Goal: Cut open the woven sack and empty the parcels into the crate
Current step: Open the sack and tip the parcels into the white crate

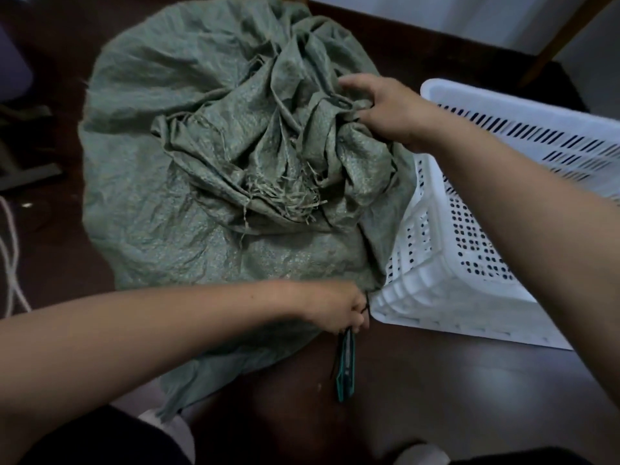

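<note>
Here hands grip the sack beside the crate.

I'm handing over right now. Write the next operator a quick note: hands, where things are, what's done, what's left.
Left hand holds the scissors by the crate's near corner.
Right hand grips the bunched, frayed top of the sack.
The sack lies on the floor against the crate.
Done: cannot tell if the sack is cut; no parcels show.
Left: open the sack, empty the parcels into the crate.
</note>
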